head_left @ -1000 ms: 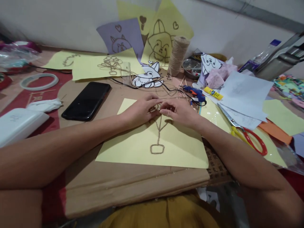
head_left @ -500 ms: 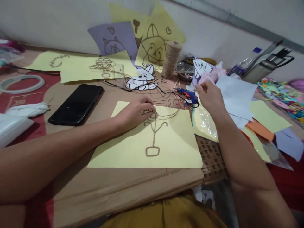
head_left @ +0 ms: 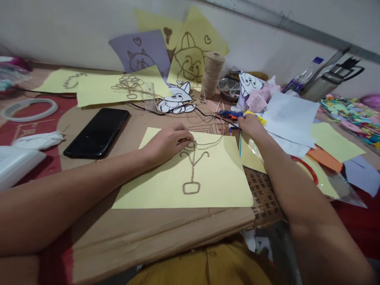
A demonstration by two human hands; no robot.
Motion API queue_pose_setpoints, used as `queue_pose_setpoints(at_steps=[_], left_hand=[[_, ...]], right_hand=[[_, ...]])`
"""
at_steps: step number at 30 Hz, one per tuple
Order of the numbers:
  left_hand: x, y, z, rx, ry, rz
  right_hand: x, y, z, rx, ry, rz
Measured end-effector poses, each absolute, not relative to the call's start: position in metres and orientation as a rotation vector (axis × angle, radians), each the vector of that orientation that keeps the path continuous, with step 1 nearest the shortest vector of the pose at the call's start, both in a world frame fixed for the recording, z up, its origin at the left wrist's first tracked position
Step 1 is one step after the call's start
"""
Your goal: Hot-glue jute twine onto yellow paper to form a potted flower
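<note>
My left hand (head_left: 170,142) rests on the top of a yellow sheet of paper (head_left: 157,186). Its fingers are closed in a pinch on a strand of twine (head_left: 208,144) at the top of the twine figure (head_left: 193,170), a stem with two curling branches above a small rectangle. From the pinch the loose strand loops right and back over the table. Beyond the sheet's right corner, my right hand (head_left: 251,126) has its fingers closed around the near end of a blue and orange glue gun (head_left: 231,114); the handle is mostly hidden by the hand.
Behind stands a twine spool (head_left: 213,75) beside paper fox cutouts (head_left: 176,97). A black phone (head_left: 96,132) and a tape roll (head_left: 29,109) lie left. Loose papers (head_left: 292,118), a metal flask (head_left: 322,85) and colourful scraps (head_left: 353,114) are right. A black cord (head_left: 145,109) crosses the back.
My right hand has come down and slightly left onto the glue gun, which now lies turned more level. My left hand keeps its pinch at the top of the twine figure.
</note>
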State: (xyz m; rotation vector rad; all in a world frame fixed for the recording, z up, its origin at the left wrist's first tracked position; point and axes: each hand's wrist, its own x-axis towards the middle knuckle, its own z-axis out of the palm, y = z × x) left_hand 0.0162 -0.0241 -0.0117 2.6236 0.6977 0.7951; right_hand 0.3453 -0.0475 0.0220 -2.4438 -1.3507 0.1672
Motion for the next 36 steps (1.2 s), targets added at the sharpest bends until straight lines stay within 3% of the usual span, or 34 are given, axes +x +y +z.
queue_pose_setpoints(at_steps=[8,15,21,32,36], left_hand=[[0.015,-0.024,-0.014,2.648,0.677,0.861],[0.013,-0.030,-0.012,2.655,0.705,0.910],[0.011,-0.034,-0.009,2.636,0.782,0.908],[0.009,-0.036,-0.006,2.580,0.837,0.882],[0.009,-0.036,-0.006,2.570,0.814,0.882]], right_hand=[[0.352,-0.045,0.022,-1.952,-1.058,-0.016],[0.319,-0.059,0.033,-1.359,-0.997,0.693],[0.289,-0.084,0.044,-1.236,-1.246,0.898],[0.292,-0.095,0.044,-1.126,-1.326,0.503],[0.293,-0.094,0.045,-1.135,-1.296,0.522]])
